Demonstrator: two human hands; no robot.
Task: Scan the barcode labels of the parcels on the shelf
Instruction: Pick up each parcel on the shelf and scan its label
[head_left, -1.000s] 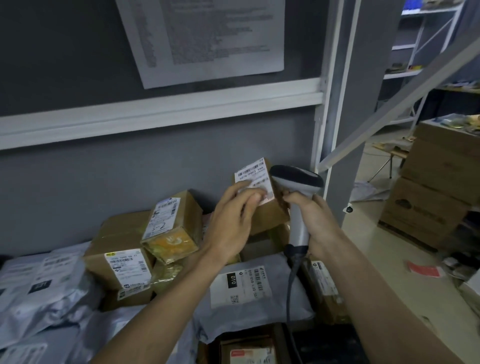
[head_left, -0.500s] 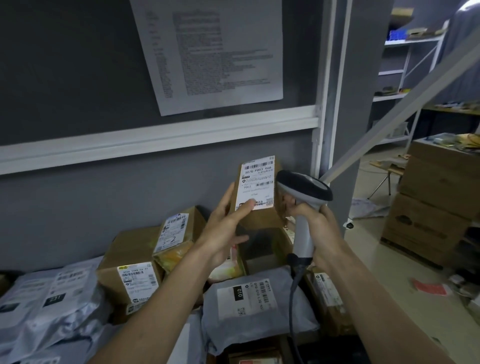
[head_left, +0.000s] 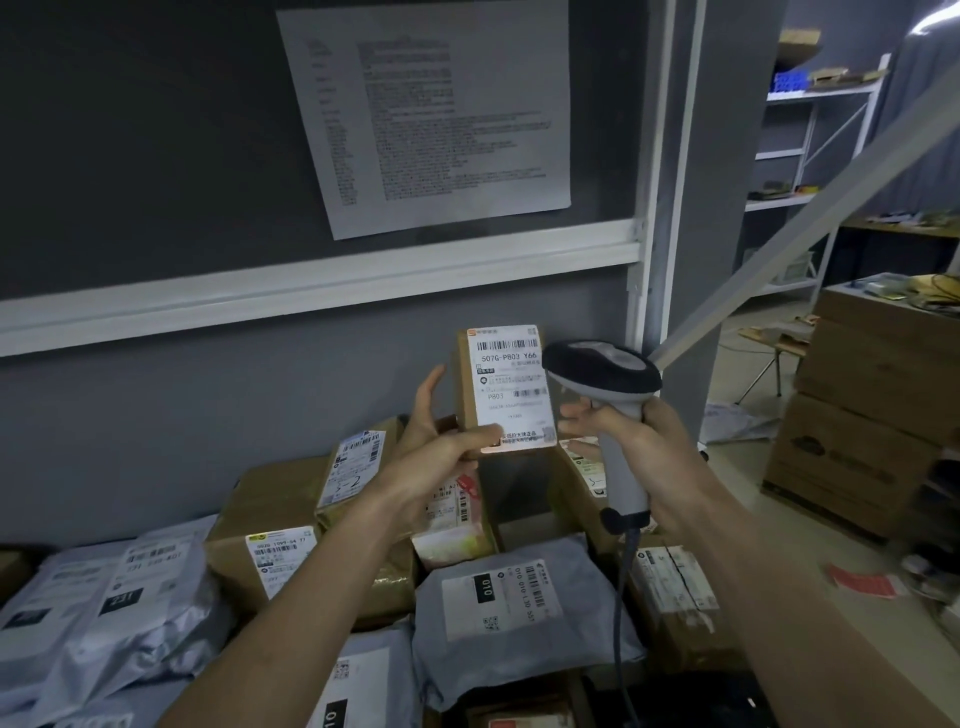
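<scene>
A heap of brown cardboard boxes and grey plastic mailer bags (head_left: 524, 608) fills the shelf. Above it, the left hand (head_left: 441, 462) grips a small brown cardboard parcel (head_left: 506, 389) upright, white barcode label (head_left: 511, 384) facing the camera. Just beside it, the right hand (head_left: 654, 457) clasps a grey handheld barcode scanner (head_left: 605, 374).

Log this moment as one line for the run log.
left hand: holds small box, label facing camera | right hand: grips scanner beside label | scan state: cannot tell

- Both forearms were bare right to the frame's lower edge, with no sleeve showing.
- The left hand (head_left: 441, 462) and right hand (head_left: 641, 441) wore no gloves, rings or watch.
</scene>
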